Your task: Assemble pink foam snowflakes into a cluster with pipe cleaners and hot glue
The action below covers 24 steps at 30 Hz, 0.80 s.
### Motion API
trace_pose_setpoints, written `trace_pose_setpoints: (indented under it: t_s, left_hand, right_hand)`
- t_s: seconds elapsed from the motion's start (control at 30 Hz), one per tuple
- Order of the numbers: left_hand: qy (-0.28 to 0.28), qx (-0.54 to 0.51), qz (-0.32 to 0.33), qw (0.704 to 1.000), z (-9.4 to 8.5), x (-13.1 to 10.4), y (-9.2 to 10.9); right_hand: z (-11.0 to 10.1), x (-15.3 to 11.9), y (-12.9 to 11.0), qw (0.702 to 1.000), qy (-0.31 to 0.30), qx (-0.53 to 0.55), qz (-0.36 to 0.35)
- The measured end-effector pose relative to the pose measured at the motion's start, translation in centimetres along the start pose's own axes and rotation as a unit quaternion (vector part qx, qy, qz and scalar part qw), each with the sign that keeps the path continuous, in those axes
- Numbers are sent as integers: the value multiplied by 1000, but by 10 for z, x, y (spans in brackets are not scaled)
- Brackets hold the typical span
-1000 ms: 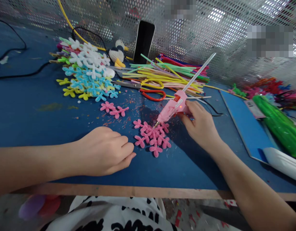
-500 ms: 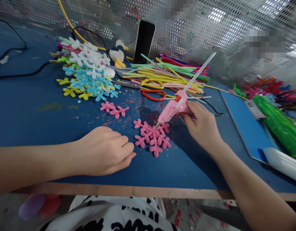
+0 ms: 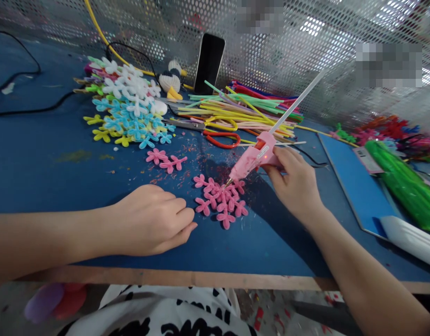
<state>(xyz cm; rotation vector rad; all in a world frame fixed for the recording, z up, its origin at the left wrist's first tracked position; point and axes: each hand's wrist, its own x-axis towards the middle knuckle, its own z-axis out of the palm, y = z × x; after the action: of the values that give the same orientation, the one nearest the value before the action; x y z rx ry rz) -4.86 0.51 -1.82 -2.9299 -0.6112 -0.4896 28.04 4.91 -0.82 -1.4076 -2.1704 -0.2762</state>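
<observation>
A pink pipe-cleaner snowflake (image 3: 224, 205) lies flat on the blue table. In my right hand (image 3: 295, 179) is a pink hot glue gun (image 3: 253, 156), its metal nozzle down at the snowflake's centre. A long whitish glue stick (image 3: 299, 100) pokes out of the gun's back end, and a small orange light glows on its side. My left hand (image 3: 162, 221) rests in a loose fist on the table just left of the snowflake, apart from it; nothing shows in its fingers. Two small pink pipe-cleaner branches (image 3: 166, 161) lie behind that hand.
Scissors (image 3: 215, 133) with red and yellow handles lie before loose pipe cleaners (image 3: 243, 109). To the left is a pile of white, blue and yellow pieces (image 3: 127, 105). A phone (image 3: 209, 63) leans on the perforated metal screen. A green bundle (image 3: 404, 186) lies right.
The glue gun's back end has tipped slightly to the right, its nozzle staying at the snowflake's centre. My left hand and the snowflake look unmoved.
</observation>
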Motion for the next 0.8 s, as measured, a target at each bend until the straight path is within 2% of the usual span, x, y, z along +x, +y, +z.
trace_pose_setpoints:
  t_s: [0.5,0.8]
  left_hand:
    - [-3,11,3,1000,-1,-1,0]
    - [-7,-5,-4,1000,0,-1,0]
  right_hand:
    - [3,-1,-3,1000,14,-25,-4]
    - [-4,-2,-11,997,50,-60,-29]
